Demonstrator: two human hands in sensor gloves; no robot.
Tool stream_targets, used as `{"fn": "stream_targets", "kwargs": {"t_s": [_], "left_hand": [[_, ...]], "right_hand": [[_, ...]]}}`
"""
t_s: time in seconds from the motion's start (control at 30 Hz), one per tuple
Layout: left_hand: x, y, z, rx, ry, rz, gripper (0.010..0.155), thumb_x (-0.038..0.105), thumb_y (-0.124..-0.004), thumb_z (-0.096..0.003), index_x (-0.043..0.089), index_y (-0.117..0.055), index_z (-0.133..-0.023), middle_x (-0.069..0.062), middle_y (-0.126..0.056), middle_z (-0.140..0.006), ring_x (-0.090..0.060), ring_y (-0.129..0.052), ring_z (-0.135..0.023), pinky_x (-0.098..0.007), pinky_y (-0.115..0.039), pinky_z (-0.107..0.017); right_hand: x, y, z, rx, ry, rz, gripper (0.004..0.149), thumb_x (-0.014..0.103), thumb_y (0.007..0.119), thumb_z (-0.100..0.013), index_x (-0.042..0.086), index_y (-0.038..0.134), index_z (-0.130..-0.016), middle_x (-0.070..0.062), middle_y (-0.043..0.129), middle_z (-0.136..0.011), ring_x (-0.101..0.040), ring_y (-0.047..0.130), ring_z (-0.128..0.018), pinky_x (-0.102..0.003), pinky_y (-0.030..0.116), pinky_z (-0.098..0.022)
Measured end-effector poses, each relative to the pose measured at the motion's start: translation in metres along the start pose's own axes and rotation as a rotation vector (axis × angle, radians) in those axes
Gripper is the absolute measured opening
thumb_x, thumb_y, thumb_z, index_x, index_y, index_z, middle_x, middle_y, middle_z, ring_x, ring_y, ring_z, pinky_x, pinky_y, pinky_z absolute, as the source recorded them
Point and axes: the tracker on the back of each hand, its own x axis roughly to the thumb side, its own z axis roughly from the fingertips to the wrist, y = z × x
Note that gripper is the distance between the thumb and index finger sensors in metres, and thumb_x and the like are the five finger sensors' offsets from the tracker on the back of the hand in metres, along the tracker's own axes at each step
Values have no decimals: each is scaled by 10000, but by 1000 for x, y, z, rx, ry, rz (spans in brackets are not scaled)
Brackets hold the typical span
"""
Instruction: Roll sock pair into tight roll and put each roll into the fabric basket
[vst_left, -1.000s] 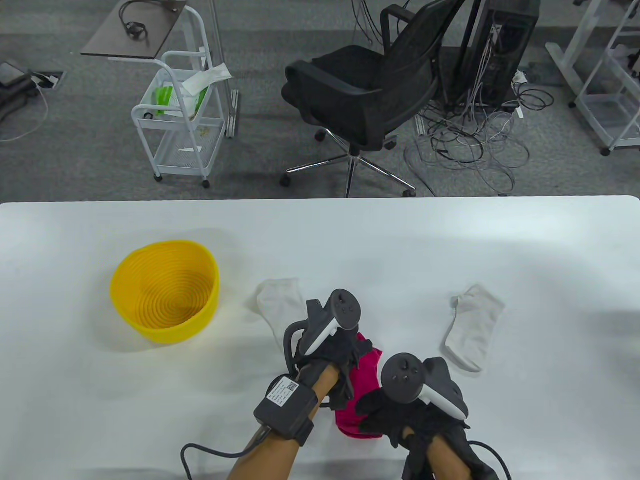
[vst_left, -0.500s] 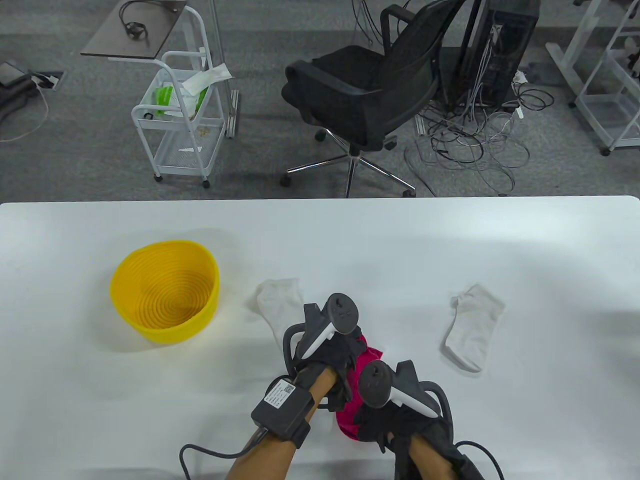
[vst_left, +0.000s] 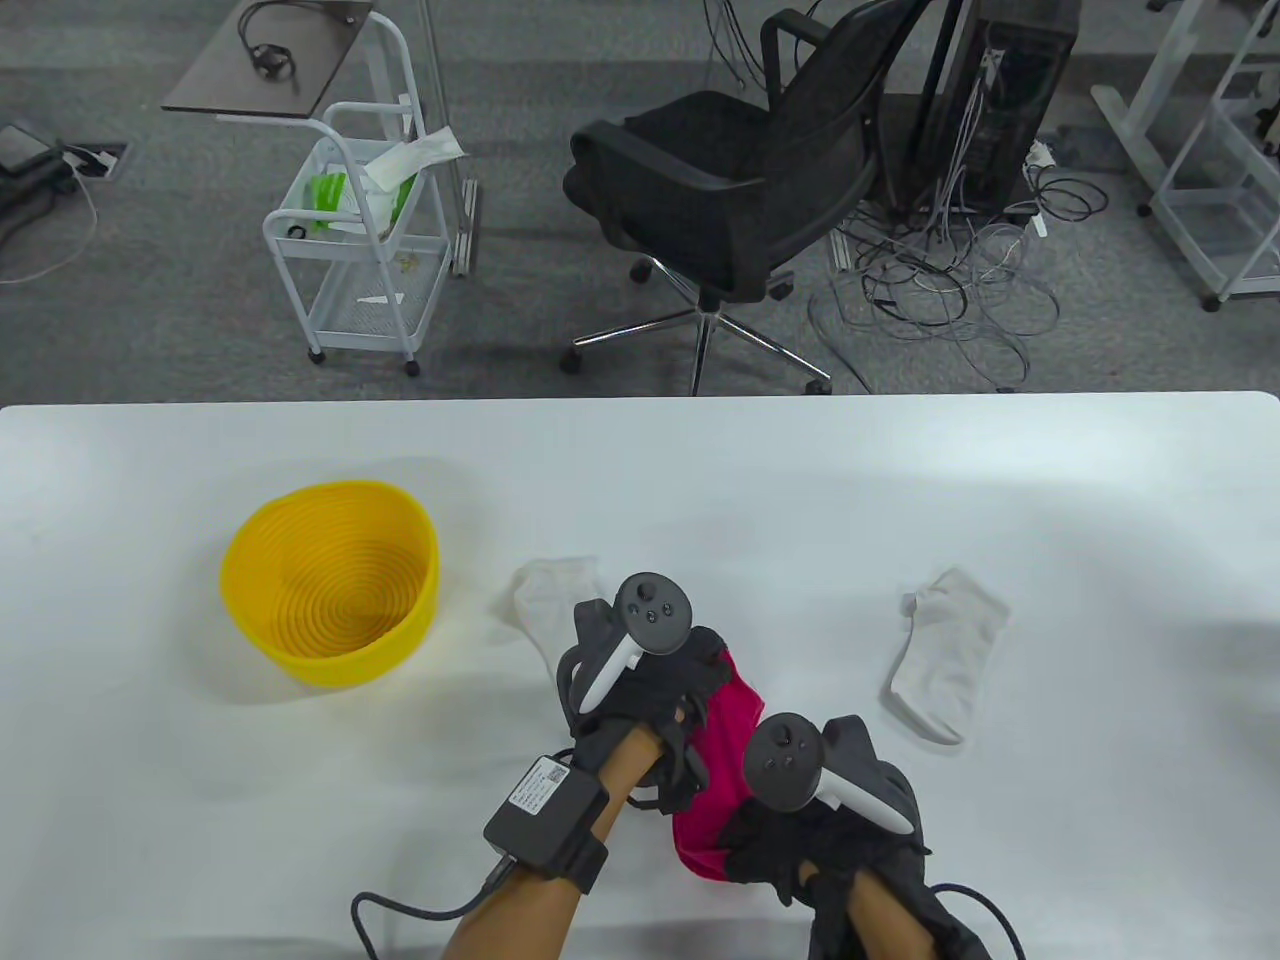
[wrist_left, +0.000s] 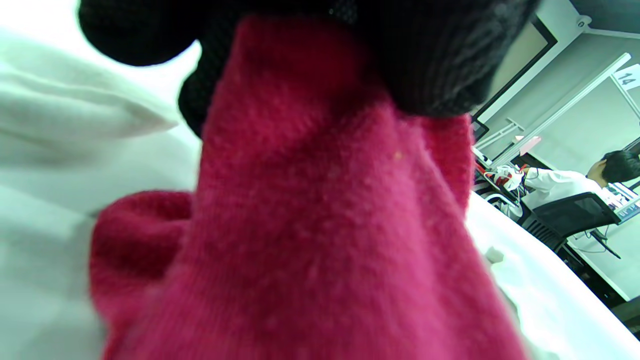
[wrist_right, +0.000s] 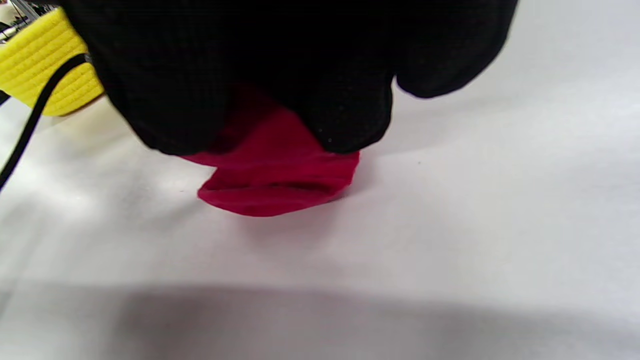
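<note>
Red sock (vst_left: 722, 762) on counter (vst_left: 1050, 520), long axis running near-to-far between hands: left hand (vst_left: 648, 700) gripping far end, right hand (vst_left: 810, 835) gripping near end; basket (vst_left: 330, 595) far-left.

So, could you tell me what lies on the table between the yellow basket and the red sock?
In the table view, one white sock lies between the yellow basket and the red sock, partly hidden under the left hand.
</note>
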Motion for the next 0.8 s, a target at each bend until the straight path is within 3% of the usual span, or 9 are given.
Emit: {"fn": "stream_targets", "kwargs": {"t_s": [0.47, 0.8], "left_hand": [[-1, -19, -6, -22, 15, -127, 446, 433, -833, -359, 374, -872, -799, 17, -1042, -661, -202, -1022, -437, -438, -774, -424], [1, -26, -5, 65, 27, -298, 475, 466, -866, -325, 397, -877, -794, 25, -915, -834, -207, -969, -563, -445, -726, -500]], "right_hand": [[5, 20, -18, 64, 81, 95, 406, 441, 929, -379, 343, 908, -772, 67, 982, -771, -184, 989, -686, -488, 786, -539], [6, 22, -20, 77, 88, 103, 412, 446, 932, -374, 348, 906, -774, 72, 978, -773, -182, 989, -689, -489, 784, -543]]}}
